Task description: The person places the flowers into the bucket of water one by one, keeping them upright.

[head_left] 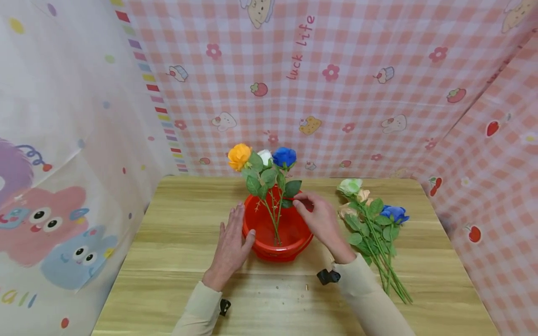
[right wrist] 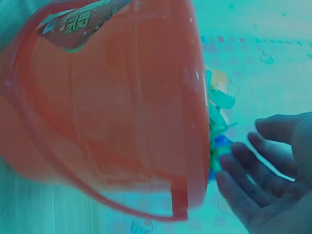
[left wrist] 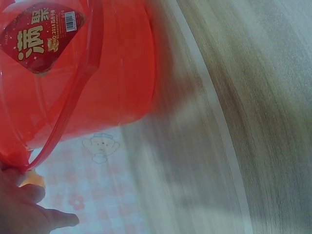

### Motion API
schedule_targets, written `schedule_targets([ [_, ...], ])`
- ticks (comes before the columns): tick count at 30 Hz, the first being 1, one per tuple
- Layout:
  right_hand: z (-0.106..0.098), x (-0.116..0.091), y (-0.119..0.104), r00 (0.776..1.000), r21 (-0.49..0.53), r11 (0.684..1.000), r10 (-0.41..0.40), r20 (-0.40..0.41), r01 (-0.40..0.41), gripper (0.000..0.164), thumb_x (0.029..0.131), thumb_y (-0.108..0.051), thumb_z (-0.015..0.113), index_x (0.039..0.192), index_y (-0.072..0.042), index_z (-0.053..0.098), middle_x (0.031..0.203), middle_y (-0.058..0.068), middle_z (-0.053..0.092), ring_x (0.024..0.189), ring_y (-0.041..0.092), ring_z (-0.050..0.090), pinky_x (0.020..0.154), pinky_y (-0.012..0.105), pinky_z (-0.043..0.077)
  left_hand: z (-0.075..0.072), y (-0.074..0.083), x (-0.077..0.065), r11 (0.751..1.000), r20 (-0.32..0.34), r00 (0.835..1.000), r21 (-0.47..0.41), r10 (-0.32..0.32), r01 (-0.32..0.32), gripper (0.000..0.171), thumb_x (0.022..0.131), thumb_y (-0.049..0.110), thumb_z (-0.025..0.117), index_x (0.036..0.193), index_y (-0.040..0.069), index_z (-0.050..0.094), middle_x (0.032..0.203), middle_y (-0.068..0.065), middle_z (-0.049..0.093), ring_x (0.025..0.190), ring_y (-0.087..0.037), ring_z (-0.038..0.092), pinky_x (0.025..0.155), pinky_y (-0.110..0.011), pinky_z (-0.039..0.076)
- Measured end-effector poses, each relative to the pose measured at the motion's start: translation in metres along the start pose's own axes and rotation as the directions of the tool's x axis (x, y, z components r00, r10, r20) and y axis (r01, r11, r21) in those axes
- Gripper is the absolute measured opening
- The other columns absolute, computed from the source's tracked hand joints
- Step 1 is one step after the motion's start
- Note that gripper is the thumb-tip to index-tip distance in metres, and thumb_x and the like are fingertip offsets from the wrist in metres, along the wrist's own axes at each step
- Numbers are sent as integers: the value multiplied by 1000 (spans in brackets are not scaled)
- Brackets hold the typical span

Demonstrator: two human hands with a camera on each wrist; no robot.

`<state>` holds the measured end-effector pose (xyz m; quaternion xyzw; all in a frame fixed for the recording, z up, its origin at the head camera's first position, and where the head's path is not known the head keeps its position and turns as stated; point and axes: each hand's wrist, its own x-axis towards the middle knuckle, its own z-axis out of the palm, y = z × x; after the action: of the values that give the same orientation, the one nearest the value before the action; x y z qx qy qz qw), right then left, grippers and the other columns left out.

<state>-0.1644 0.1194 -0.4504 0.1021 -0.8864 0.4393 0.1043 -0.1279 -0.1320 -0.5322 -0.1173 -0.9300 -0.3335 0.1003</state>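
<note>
A red plastic bucket (head_left: pixel 275 254) stands mid-table with three artificial roses in it: an orange rose (head_left: pixel 239 157), a white rose (head_left: pixel 265 157) and a blue rose (head_left: pixel 284 157). Their stems lean toward the back rim. My left hand (head_left: pixel 230 245), fingers extended, rests along the bucket's left side; in the left wrist view that hand (left wrist: pixel 22 204) is by the handle (left wrist: pixel 68 112). At the right rim, my right hand (head_left: pixel 321 219) is beside a green leaf (head_left: pixel 286 203). The right wrist view shows this hand (right wrist: pixel 273 175) with loosely bent fingers, thumb apart, nothing between them.
Right of the bucket lies a bunch of loose roses: a pale green rose (head_left: pixel 350 186), peach roses (head_left: pixel 347 211) and another blue rose (head_left: pixel 394 214), their stems (head_left: pixel 388 268) pointing toward the front. Small bits (head_left: pixel 307 287) dot the table's front. Patterned cloth (head_left: pixel 311 98) hangs behind.
</note>
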Motion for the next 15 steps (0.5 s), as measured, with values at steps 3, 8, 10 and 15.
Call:
schedule_targets([
  [3, -8, -6, 5, 999, 77, 997, 13, -46, -9, 18, 99, -18, 70, 109, -4, 76, 107, 10, 74, 101, 29, 71, 91, 48, 58, -1, 0, 0, 1000, -2, 1000, -11, -1, 1, 73, 103, 33, 48, 166, 8, 21, 172, -9, 22, 157, -35, 18, 118, -73, 18],
  [8, -23, -16, 14, 991, 135, 991, 28, -127, -11, 15, 98, -14, 71, 106, -3, 76, 107, 12, 73, 102, 30, 72, 93, 48, 58, 0, 0, 0, 1000, -6, 1000, -11, 5, -5, 73, 103, 33, 48, 166, 7, 21, 171, -9, 23, 157, -35, 19, 118, -73, 18],
  [10, -30, -19, 18, 987, 144, 990, 26, -160, -3, 13, 98, -13, 72, 105, -3, 76, 105, 11, 73, 100, 28, 72, 93, 46, 58, 0, 0, 0, 1000, -7, 1000, -10, 6, -6, 73, 103, 33, 48, 166, 7, 22, 171, -9, 23, 157, -35, 19, 117, -73, 18],
  [15, -43, -26, 29, 972, 140, 990, 40, -233, -8, 15, 98, -17, 73, 105, -5, 77, 103, 7, 73, 96, 20, 70, 90, 27, 57, 1, 0, 0, 1000, -8, 1000, -11, 4, -4, 73, 102, 33, 48, 166, 7, 21, 172, -7, 21, 157, -35, 19, 117, -73, 18],
])
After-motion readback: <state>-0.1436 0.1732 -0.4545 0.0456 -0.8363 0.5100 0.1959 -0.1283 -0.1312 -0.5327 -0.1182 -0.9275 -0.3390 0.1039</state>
